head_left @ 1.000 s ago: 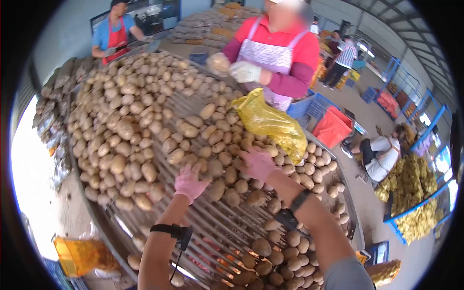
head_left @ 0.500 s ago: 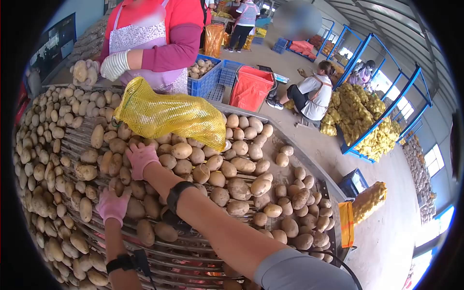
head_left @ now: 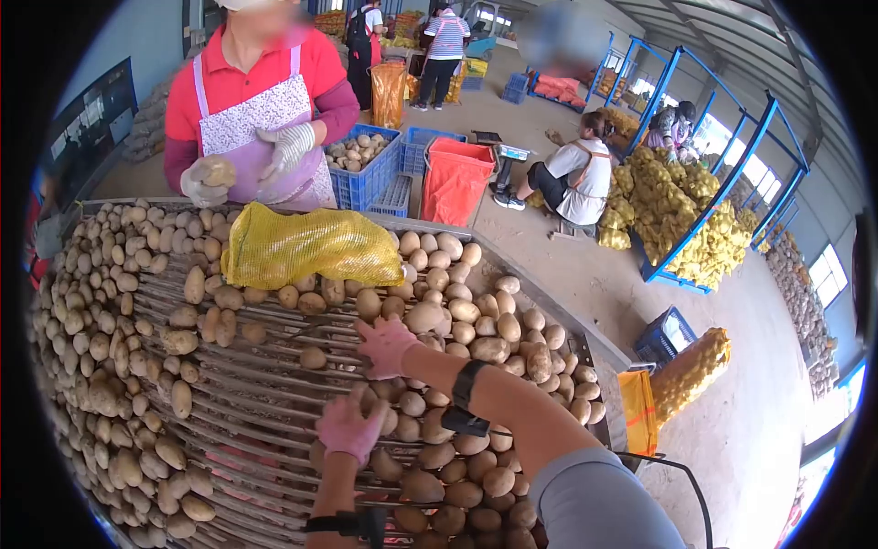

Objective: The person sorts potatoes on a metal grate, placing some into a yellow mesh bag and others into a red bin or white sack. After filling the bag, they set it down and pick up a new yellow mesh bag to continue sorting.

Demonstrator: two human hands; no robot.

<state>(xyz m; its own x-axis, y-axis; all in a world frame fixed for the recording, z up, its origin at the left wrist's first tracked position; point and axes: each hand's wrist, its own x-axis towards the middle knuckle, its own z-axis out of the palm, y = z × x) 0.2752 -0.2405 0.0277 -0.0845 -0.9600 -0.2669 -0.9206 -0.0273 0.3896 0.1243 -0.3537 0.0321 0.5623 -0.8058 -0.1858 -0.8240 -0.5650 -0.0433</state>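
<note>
Across a slatted metal table point(head_left: 247, 389) lie loose potatoes point(head_left: 490, 349), round to oval, mostly dull brown with a few paler yellowish ones, their skins dusty in places. They crowd thickly at the left and beside and below the hands at the right, with bare bars between. The right hand point(head_left: 386, 348), in a pink glove, is open, fingers spread, at the upper edge of the right-hand group. The left hand point(head_left: 352, 425), also pink-gloved, is half open, fingers slightly bent against a potato; whether it grips it, I cannot tell. Compared with the earlier frame, both hands are farther from the yellow mesh bag point(head_left: 311, 247), and more bars show below it. Across the table, a co-worker point(head_left: 247, 110) now holds one hand open before the apron point(head_left: 256, 137).
</note>
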